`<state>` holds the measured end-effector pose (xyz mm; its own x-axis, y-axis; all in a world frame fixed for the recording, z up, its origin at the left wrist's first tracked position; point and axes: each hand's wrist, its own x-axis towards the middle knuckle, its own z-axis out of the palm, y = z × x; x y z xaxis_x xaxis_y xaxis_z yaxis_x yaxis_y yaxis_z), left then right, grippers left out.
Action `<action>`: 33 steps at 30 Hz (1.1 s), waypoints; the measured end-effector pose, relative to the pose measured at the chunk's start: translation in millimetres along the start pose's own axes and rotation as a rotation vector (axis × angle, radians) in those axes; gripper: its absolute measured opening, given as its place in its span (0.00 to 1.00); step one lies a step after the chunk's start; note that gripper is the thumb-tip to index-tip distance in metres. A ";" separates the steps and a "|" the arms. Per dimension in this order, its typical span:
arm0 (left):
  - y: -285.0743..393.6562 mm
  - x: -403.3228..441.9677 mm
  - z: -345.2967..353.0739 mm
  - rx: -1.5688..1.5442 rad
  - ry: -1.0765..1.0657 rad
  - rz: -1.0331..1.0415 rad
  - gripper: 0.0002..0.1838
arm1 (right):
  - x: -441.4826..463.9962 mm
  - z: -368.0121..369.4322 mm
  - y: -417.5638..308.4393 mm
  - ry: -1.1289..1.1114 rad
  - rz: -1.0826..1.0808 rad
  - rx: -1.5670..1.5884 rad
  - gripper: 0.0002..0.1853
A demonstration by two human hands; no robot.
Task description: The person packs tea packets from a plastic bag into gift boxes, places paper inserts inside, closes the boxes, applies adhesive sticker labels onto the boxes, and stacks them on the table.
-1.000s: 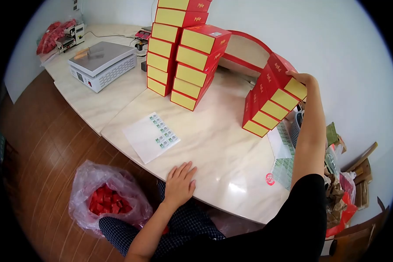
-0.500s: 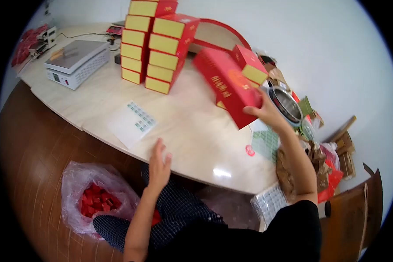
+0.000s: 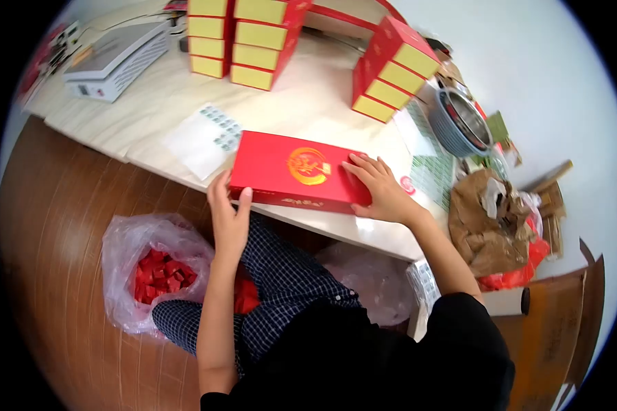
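Note:
A long red gift box (image 3: pixel 274 161) with a gold round emblem lies flat at the table's front edge. My left hand (image 3: pixel 229 216) grips its left end, thumb on the front side. At the other end, my right hand (image 3: pixel 382 190) holds the box with fingers over the top and thumb at the front. Just behind the left end is a white sheet of small green-printed stickers (image 3: pixel 202 140). A short stack of red boxes with yellow ends (image 3: pixel 391 72) stands farther back on the right.
Two taller stacks of red boxes (image 3: pixel 260 44) stand at the back. A weighing scale (image 3: pixel 116 58) is at the far left. Metal bowls (image 3: pixel 463 123) and a brown paper bag (image 3: pixel 483 222) sit right. A plastic bag of red packets (image 3: pixel 161 274) stands on the floor.
My right hand has brought the red gift box from beside the right stack to the front edge and levelled it. My left hand, empty before, has taken hold of its left end.

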<state>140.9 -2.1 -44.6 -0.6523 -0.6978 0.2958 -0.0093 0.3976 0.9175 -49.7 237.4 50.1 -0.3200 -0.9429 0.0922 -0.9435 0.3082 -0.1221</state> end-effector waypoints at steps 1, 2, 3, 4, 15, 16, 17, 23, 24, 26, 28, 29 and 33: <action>0.7 -0.7 4.4 0.019 0.044 0.034 0.26 | -6.3 5.7 1.8 0.083 0.034 -0.047 0.44; -6.6 -2.1 8.5 0.025 0.074 0.048 0.25 | -15.1 9.1 0.8 0.164 0.079 -0.103 0.41; -10.5 -3.1 10.6 0.092 0.086 0.053 0.25 | -23.7 11.1 -5.6 0.215 0.136 -0.096 0.35; -10.5 -3.5 11.5 0.103 0.095 0.054 0.25 | -35.6 13.5 -11.5 0.286 0.171 -0.049 0.32; -27.3 -5.0 -1.6 -0.094 0.087 0.058 0.28 | -245.6 38.9 -79.7 0.628 1.015 -0.266 0.22; -30.5 -3.7 -7.0 -0.120 0.082 0.070 0.28 | -260.1 42.1 -92.3 0.616 1.119 -0.333 0.23; -31.1 -2.3 -11.0 -0.064 0.070 0.121 0.28 | -272.8 47.7 -102.0 0.631 1.195 -0.423 0.25; -14.9 -3.1 -7.7 -0.176 0.024 0.108 0.28 | -324.5 86.9 -140.1 0.620 1.588 -0.331 0.29; -14.6 -3.1 -8.6 -0.167 0.029 0.104 0.28 | -319.6 83.4 -139.0 0.623 1.584 -0.331 0.29; -15.4 -4.8 -11.1 -0.182 0.036 0.092 0.27 | -301.9 76.9 -131.0 0.693 1.432 -0.489 0.29; -13.1 -7.7 -12.6 -0.193 0.037 0.076 0.27 | -270.8 67.3 -122.9 0.726 1.325 -0.418 0.28; -8.2 -8.3 -14.0 -0.244 -0.013 0.028 0.27 | -252.5 63.7 -117.6 0.756 1.220 -0.346 0.27; 13.1 -8.9 -21.0 -0.235 -0.051 0.028 0.26 | -179.0 68.6 -102.3 0.877 0.894 0.002 0.22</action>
<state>162.5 -3.2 -29.7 -0.6870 -0.6555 0.3136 0.1823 0.2622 0.9476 110.1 366.0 -21.6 -0.7985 -0.0023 0.6020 -0.3663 0.7955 -0.4828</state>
